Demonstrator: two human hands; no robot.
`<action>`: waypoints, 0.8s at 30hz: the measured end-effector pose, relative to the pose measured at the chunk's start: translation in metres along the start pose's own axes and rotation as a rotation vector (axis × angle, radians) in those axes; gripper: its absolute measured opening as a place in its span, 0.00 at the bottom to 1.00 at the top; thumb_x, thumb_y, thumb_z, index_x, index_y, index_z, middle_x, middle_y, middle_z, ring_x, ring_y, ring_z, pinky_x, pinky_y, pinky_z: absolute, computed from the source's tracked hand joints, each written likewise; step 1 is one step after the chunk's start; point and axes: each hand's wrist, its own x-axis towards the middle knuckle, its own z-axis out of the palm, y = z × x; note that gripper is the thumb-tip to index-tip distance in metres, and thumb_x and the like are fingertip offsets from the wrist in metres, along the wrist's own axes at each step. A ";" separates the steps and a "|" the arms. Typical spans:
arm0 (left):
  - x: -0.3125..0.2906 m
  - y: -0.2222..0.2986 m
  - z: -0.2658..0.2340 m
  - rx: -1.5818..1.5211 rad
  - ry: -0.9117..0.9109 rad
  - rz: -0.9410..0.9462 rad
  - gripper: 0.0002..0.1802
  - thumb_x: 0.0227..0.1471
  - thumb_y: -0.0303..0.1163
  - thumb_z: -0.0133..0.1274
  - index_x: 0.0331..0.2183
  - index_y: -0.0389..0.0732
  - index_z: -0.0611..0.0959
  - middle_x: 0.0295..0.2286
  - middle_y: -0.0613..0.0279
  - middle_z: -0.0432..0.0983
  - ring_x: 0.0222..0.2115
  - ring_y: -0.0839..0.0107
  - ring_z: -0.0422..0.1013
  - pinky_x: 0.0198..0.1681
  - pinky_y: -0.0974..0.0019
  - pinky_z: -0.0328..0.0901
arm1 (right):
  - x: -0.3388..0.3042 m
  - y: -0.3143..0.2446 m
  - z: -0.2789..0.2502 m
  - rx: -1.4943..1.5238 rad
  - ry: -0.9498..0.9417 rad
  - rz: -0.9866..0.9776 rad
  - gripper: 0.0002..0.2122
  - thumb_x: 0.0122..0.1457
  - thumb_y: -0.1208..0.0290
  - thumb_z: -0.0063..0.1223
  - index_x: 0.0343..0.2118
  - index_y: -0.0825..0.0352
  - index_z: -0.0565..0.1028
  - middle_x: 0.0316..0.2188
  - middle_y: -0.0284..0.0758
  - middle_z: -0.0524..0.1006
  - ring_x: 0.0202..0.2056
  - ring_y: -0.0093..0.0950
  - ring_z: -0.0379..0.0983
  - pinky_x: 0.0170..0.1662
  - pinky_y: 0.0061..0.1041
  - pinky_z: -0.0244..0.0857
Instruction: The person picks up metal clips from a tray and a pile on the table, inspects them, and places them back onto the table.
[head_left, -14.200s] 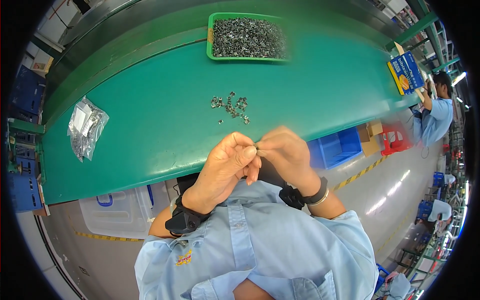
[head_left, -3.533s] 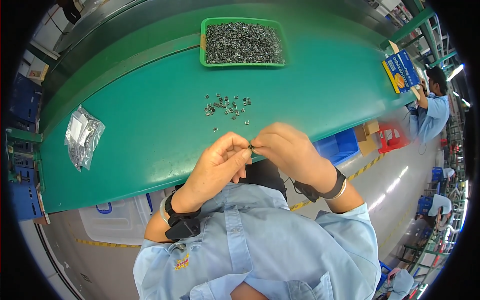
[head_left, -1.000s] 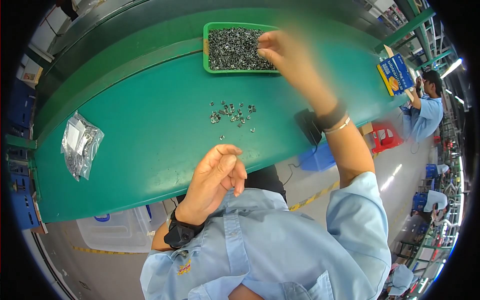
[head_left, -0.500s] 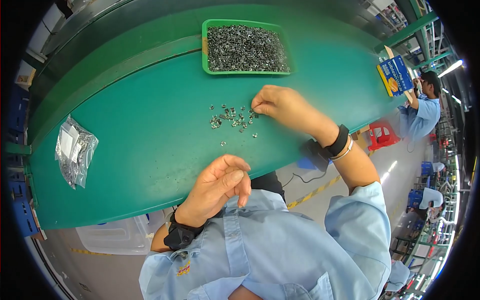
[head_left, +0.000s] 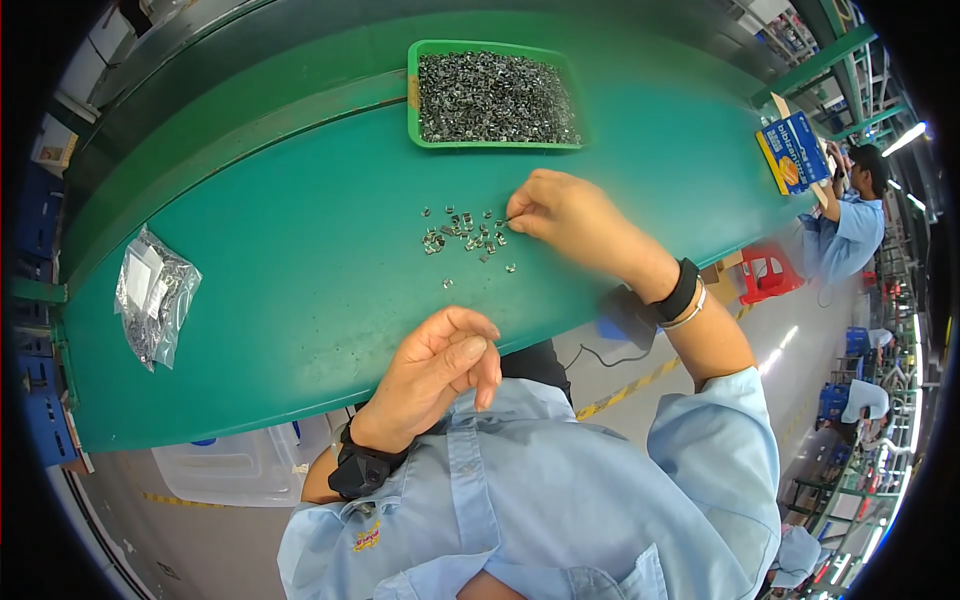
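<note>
Small shiny metal parts (head_left: pixel 467 224), several of them, lie loosely scattered on the green tabletop (head_left: pixel 330 270). At their right edge my right hand (head_left: pixel 565 220) is closed in a pinch, thumb against forefinger, with a tiny dark metal part (head_left: pixel 508 222) at the fingertips. My left hand (head_left: pixel 435 375) hovers over the near table edge in front of my shirt, fingers curled inward and thumb pressed against them. Whatever the left fingers hold, if anything, is hidden. A single metal part (head_left: pixel 447 284) lies apart, between the pile and my left hand.
Beyond the pile stands a green tray (head_left: pixel 413 120) full of similar metal parts. A clear plastic bag (head_left: pixel 155 300) of parts lies at the left. A blue and yellow box (head_left: pixel 792 152) is at the far right, near a co-worker (head_left: pixel 850 225). Below the table is a clear plastic bin (head_left: pixel 230 470).
My right fingertips have shifted very slightly, and a dark metal part now shows at the pinch. My left hand stays in the same place.
</note>
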 end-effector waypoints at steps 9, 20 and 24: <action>0.014 0.008 0.015 0.065 0.165 0.003 0.11 0.59 0.33 0.44 0.41 0.37 0.71 0.26 0.59 0.73 0.20 0.74 0.69 0.23 0.71 0.64 | -0.029 -0.023 0.002 0.240 0.197 -0.120 0.07 0.47 0.78 0.58 0.31 0.68 0.74 0.27 0.35 0.72 0.31 0.32 0.72 0.34 0.27 0.66; 0.020 -0.004 0.023 0.093 0.181 0.088 0.11 0.59 0.33 0.45 0.40 0.36 0.71 0.27 0.60 0.73 0.20 0.75 0.68 0.21 0.72 0.64 | -0.059 -0.038 0.026 0.167 0.345 -0.407 0.10 0.44 0.80 0.61 0.31 0.66 0.74 0.28 0.34 0.74 0.30 0.32 0.71 0.31 0.27 0.65; 0.017 -0.006 0.023 0.066 0.188 0.063 0.11 0.59 0.33 0.45 0.40 0.36 0.72 0.27 0.60 0.73 0.20 0.75 0.69 0.21 0.72 0.64 | -0.067 -0.038 0.039 0.221 0.391 -0.368 0.11 0.44 0.80 0.61 0.31 0.65 0.74 0.28 0.34 0.74 0.30 0.32 0.71 0.31 0.27 0.65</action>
